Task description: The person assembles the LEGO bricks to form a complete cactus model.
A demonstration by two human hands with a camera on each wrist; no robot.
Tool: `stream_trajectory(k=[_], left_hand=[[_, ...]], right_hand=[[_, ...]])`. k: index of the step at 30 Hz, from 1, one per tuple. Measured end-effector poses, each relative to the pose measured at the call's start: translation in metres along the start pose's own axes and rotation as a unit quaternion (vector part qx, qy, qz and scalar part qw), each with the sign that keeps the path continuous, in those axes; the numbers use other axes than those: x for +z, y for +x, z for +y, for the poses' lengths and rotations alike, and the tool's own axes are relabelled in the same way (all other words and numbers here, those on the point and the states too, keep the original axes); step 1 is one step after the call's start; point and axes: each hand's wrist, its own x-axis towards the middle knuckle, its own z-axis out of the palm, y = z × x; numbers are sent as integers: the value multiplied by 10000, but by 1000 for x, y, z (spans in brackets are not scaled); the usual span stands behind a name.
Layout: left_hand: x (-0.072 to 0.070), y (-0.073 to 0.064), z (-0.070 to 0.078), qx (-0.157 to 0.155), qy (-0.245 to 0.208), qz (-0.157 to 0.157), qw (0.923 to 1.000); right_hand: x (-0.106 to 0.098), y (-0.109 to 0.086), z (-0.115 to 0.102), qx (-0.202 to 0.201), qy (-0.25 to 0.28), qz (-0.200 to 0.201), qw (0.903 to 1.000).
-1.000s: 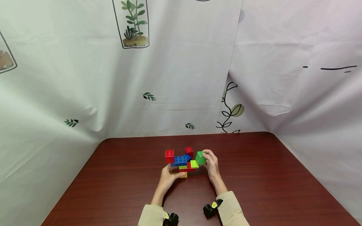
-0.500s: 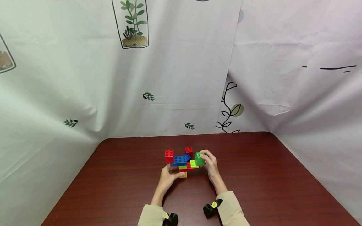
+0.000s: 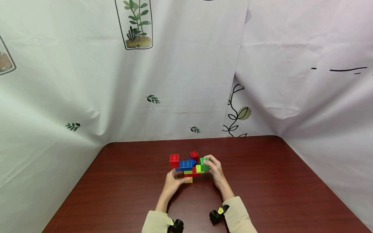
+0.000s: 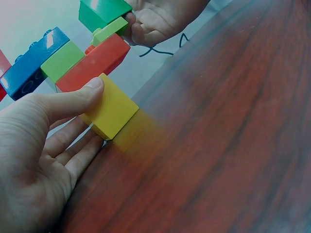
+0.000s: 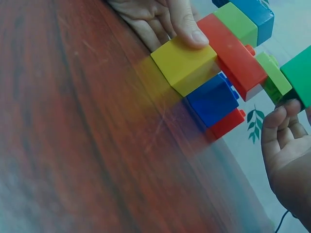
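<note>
"Where was the brick build [image 3: 186,169]?"

"On the dark red table [image 3: 271,194], near its far edge, between both hands. The yellow brick [image 4: 112,109] was its foot, at six o'clock."

"And the left hand [image 3: 171,183]?"

"At about half past seven. It pinched the yellow brick, thumb on the near side, other fingers behind."

"What did the right hand [image 3: 216,170] do?"

"At three o'clock, it pinched the green brick [image 4: 102,13], its thumb over the top and its fingertips curled below. The green brick was against a small lime brick [image 5: 272,77] on the right end of the long red brick [image 5: 233,56]. I couldn't tell whether it was fully seated."

"And the rest?"

"A blue brick [image 3: 185,165] lay across the upper left, with a square red brick [image 3: 174,160] at ten o'clock. Another red brick [image 3: 194,155] showed at one o'clock; I couldn't tell whether it was joined on."

"Anything around?"

"White cloth [image 3: 186,71] with printed leaves hung beyond twelve o'clock, and beige sleeves [image 3: 155,222] came in from five and seven."
</note>
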Motion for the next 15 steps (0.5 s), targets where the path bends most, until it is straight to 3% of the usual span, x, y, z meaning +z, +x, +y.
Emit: stream_trajectory(k=[15], left_hand=[[0, 2, -1, 21, -21, -45, 10000]], right_hand=[[-2, 0, 2, 302, -333, -251, 9987]])
